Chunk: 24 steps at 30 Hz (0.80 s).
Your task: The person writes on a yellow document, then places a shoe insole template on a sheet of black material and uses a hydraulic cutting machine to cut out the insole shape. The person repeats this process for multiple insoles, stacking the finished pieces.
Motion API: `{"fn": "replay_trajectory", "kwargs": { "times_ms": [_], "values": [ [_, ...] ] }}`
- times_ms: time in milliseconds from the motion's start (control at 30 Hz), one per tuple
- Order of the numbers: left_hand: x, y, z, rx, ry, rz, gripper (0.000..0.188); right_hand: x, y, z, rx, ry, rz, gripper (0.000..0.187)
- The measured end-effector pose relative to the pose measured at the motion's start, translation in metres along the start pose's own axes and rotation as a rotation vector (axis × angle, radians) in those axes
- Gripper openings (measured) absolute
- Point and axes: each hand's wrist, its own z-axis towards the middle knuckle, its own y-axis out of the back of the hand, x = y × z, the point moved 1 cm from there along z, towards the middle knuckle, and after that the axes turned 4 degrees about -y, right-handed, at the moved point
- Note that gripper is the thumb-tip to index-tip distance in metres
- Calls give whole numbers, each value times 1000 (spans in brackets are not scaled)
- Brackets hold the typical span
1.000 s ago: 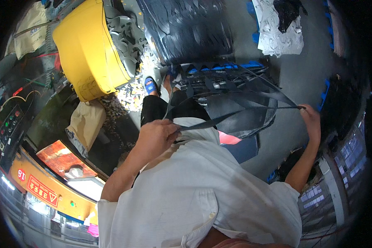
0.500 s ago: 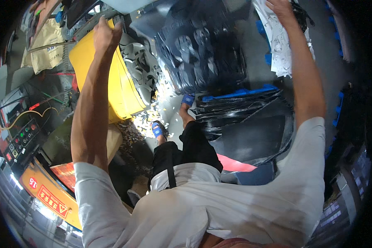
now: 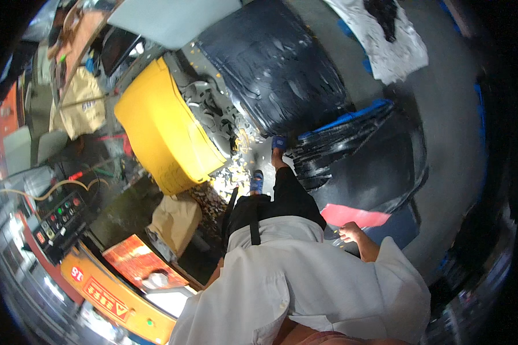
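Note:
My right hand [image 3: 352, 233] hangs low beside my waist, fingers curled in, with nothing visible in them. It appears just in front of a pinkish-red sheet [image 3: 351, 215]; whether they touch cannot be told. Of my left arm only a bit of skin [image 3: 216, 272] shows beside my white shirt, and the left hand is hidden. Ahead on the left lies a bent stack of yellow sheets [image 3: 167, 126]. A tall stack of black sheets [image 3: 270, 63] stands past my feet, and white cut-out sheets [image 3: 394, 54] with a black piece on top lie at the far right.
Black plastic-wrapped sheets [image 3: 368, 167] lie close on my right, by a blue edge [image 3: 351, 119]. Scraps [image 3: 236, 172] litter the floor around my feet. An orange machine [image 3: 112, 296] with a button panel [image 3: 60, 218] stands left; a pale panel [image 3: 172, 20] juts in ahead.
Both arms have dropped from their forward reach: my right hand came back from the white sheets to my side, my left hand left the yellow stack. The view has turned somewhat.

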Motion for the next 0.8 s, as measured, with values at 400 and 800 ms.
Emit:
{"fn": "replay_trajectory", "kwargs": {
  "times_ms": [400, 800],
  "values": [
    [-173, 325, 73, -176, -605, -448, 42, -121, -296, 8, -125, 1294, 198, 39],
    [-256, 128, 114, 363, -1109, 526, 34, -441, -238, 363, -11, 848, 1444, 17]
  ]
}}
